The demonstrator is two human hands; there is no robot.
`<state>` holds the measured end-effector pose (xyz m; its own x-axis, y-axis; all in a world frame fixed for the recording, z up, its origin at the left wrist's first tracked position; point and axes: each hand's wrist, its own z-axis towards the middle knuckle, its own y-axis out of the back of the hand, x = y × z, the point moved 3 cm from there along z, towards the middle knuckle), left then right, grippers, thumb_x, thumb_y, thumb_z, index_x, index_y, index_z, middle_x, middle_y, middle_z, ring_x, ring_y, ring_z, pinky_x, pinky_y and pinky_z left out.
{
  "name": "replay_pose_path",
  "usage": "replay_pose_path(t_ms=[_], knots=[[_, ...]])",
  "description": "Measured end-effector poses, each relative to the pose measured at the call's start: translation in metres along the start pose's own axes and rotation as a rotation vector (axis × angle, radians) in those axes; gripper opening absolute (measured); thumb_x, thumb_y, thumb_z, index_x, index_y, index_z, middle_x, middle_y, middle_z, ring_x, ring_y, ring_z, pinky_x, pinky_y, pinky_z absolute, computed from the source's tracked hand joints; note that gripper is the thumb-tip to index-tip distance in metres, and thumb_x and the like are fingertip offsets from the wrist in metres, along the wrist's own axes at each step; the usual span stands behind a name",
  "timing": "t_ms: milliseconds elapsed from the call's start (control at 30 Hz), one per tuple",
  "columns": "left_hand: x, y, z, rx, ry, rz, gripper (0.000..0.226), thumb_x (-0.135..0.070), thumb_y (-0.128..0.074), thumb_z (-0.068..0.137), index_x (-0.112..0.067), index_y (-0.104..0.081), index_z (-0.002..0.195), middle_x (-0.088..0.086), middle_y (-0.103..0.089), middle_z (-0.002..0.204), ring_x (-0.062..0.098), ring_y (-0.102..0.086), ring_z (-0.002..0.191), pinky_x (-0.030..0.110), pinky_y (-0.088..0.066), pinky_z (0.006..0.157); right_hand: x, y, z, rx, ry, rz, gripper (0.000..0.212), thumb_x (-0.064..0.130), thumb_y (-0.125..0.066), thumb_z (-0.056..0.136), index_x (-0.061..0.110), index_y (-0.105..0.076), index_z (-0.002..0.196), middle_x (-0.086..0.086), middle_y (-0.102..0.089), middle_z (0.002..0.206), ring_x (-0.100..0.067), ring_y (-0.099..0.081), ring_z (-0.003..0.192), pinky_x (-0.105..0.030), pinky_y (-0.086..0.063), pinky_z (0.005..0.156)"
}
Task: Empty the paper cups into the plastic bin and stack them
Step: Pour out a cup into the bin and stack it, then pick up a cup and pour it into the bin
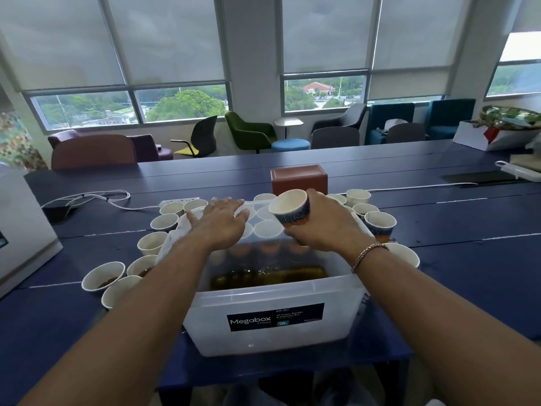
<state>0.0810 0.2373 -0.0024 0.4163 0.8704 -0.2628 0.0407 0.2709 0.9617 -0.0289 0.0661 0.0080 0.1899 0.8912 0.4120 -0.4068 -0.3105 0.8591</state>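
Right hand [319,227] grips a tilted paper cup [291,208], fingertips hidden behind it

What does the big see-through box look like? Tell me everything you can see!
The box is a cloudy, see-through plastic tub with no lid on, standing upright on the blue table. A dark label on its near wall reads Megabox. Brownish liquid pools in the bottom. The left hand lies flat at its far rim, the right hand holds a tipped paper cup above it, and other cups stand around it.
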Motion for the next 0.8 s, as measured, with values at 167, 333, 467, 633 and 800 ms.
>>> replay_pose_path(t_ms=[167,333,467,633,800], knots=[[-0.054,0.026,-0.013,-0.152,-0.186,-0.431,0.043,-0.042,-0.025,0.107,-0.025,-0.054,0.133,-0.002,-0.064,0.123,0.009,-0.059,0.101,0.037,-0.043,0.096,-0.013,0.026,0.000,-0.063,0.046,0.301,0.083,0.044,-0.081,0.072,0.033,-0.030,0.137,0.003,-0.050,0.136,-0.019,-0.054,0.118,-0.037,-0.054,0.093],[-0.132,0.031,-0.028,-0.126,-0.393,-0.635,0.047,-0.046,-0.024,0.106,-0.020,-0.056,0.127,0.005,-0.066,0.113,0.018,-0.062,0.101,0.040,-0.052,0.092,-0.042,0.071,-0.016,-0.193,0.047,0.392,0.082,0.027,-0.080,0.077,0.030,-0.026,0.139,0.001,-0.049,0.129,-0.014,-0.051,0.106,-0.015,-0.043,0.076],[-0.172,0.012,-0.030,-0.059,-0.482,-0.566,0.046,-0.047,-0.028,0.104,-0.023,-0.056,0.132,0.003,-0.064,0.125,0.020,-0.061,0.108,0.045,-0.053,0.096,-0.079,0.091,-0.026,-0.207,-0.028,0.387,0.072,0.044,-0.076,0.077,0.031,-0.036,0.135,0.007,-0.050,0.116,-0.016,-0.053,0.103,-0.023,-0.048,0.080],[-0.205,-0.008,-0.033,-0.002,-0.488,-0.482,0.048,-0.045,-0.033,0.104,-0.027,-0.038,0.149,0.002,-0.045,0.151,0.024,-0.050,0.131,0.044,-0.041,0.111,-0.119,0.095,-0.044,-0.221,-0.122,0.330,0.063,0.051,-0.075,0.072,0.032,-0.043,0.124,0.006,-0.054,0.112,-0.019,-0.057,0.101,-0.040,-0.056,0.085],[-0.219,-0.028,-0.033,0.069,-0.512,-0.354,0.046,-0.043,-0.035,0.104,-0.027,-0.040,0.147,0.002,-0.050,0.148,0.026,-0.051,0.131,0.045,-0.041,0.109,-0.138,0.080,-0.059,-0.146,-0.229,0.280,0.069,0.050,-0.077,0.073,0.029,-0.041,0.128,0.006,-0.053,0.112,-0.019,-0.056,0.100,-0.028,-0.050,0.075]])
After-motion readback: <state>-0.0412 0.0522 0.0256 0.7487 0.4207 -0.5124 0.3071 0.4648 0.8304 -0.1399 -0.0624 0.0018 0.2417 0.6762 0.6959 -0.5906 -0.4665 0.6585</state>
